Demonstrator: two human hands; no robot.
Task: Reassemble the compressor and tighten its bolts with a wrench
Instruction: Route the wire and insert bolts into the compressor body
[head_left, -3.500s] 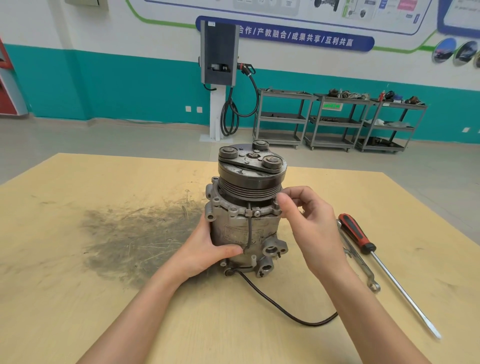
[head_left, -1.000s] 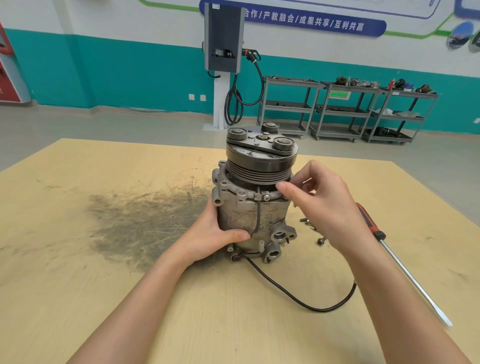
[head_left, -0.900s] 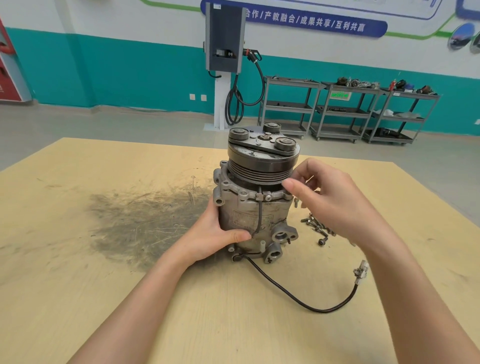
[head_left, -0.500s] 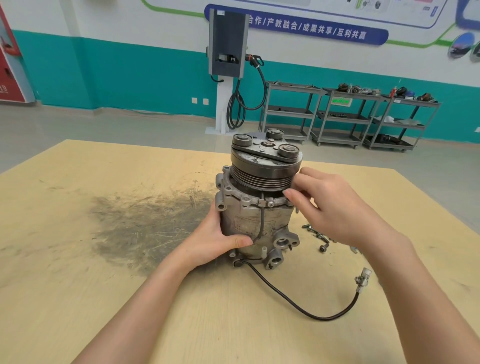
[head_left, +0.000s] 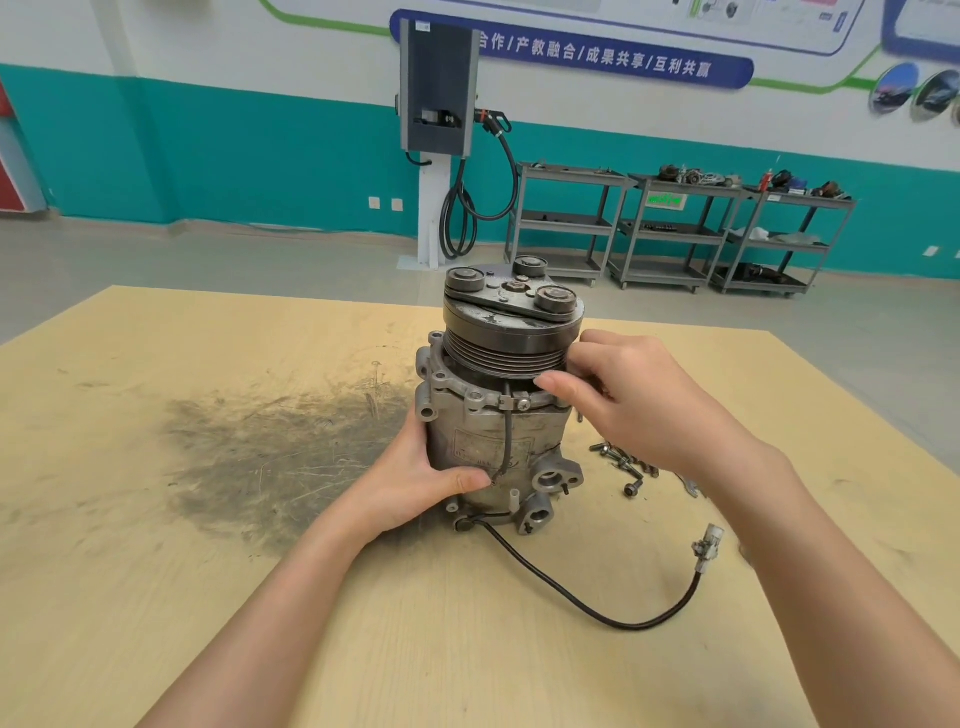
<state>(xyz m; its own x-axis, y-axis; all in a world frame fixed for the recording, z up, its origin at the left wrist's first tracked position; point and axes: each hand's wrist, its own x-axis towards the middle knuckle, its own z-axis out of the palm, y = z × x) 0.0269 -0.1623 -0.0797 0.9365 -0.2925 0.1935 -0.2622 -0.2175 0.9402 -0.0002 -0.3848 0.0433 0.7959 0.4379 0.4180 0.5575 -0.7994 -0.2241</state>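
Note:
The grey compressor (head_left: 467, 431) stands upright on the wooden table (head_left: 208, 597), its black pulley and clutch plate (head_left: 514, 338) on top. My left hand (head_left: 415, 488) grips the left side of the housing, thumb across the front label. My right hand (head_left: 639, 405) sits at the right of the flange under the pulley, thumb lying along the rim and fingers curled behind; whatever they pinch is hidden. Several loose bolts (head_left: 623, 465) lie just right of the compressor. A tip of the wrench (head_left: 690, 487) shows behind my right wrist.
A black cable (head_left: 597, 608) loops from the compressor's base to a white connector (head_left: 707, 545) under my right forearm. A dark greasy smear (head_left: 270, 457) covers the table to the left. Grey shelf carts (head_left: 675, 228) and a wall charger (head_left: 439, 88) stand far behind.
My right hand has stayed at the flange, its thumb sliding slightly left along the rim. The left hand keeps its grip. The screwdriver seen earlier is now hidden behind my right arm.

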